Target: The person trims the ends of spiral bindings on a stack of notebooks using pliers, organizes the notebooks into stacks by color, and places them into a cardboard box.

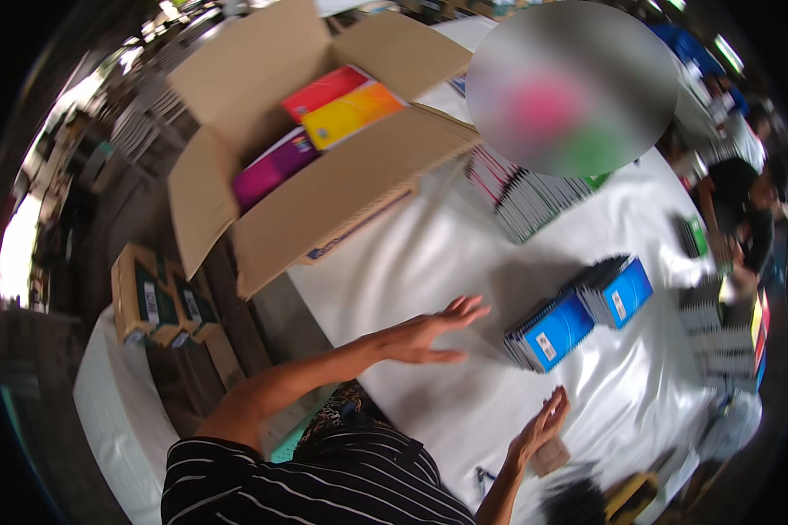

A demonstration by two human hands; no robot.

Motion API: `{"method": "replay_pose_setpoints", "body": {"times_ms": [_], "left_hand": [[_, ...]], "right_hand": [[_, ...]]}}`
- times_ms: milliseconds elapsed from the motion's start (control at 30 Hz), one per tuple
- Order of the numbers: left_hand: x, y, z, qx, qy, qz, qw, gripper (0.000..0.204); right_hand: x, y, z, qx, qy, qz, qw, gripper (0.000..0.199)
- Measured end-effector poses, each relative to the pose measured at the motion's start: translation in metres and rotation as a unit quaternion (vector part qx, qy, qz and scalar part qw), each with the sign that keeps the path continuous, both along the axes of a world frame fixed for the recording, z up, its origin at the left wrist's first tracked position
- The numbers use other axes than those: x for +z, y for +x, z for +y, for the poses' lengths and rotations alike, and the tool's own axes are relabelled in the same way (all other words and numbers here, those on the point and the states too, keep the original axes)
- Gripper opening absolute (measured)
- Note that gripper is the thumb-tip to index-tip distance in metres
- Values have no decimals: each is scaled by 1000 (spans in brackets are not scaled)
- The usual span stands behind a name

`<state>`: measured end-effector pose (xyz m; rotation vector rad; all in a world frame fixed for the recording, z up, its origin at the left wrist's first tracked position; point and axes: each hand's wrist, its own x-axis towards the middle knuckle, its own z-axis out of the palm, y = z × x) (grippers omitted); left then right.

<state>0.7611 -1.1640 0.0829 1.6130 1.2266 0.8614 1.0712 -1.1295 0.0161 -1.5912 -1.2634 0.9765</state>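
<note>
Two neighbouring stacks of blue spiral notebooks, a nearer stack (pixel 549 335) and a farther stack (pixel 620 292), stand on the white-covered table (pixel 429 254). My left hand (pixel 431 333) hovers left of the nearer stack, fingers spread, holding nothing and not touching it. Below that stack is my right hand (pixel 545 422), its fingers stretched out and nothing visible in it. A small brown block-like thing (pixel 551 456) lies beside the right wrist.
An open cardboard box (pixel 350 188) at the upper left holds red, yellow and purple notebooks (pixel 350 116). Behind the blue stacks sits a row of spiral notebooks (pixel 534 203), partly covered by a blurred oval. More notebook stacks (pixel 722 337) and people (pixel 744 192) are at the right.
</note>
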Motion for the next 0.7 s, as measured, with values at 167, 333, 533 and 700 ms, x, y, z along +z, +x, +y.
{"method": "replay_pose_setpoints", "body": {"times_ms": [167,333,533,700], "left_hand": [[127,-46,-134,-75,27,-168,982,62],[160,-134,-200,254,188,-150,937,52],[142,-271,-184,473,246,221,817,64],[108,-318,-145,467,193,232,831,79]], "right_hand": [[60,-18,35,157,155,-82,972,26],[193,-111,76,343,332,-104,872,17],[303,-325,62,644,367,-177,647,38],[255,-502,54,817,277,-313,398,82]]}}
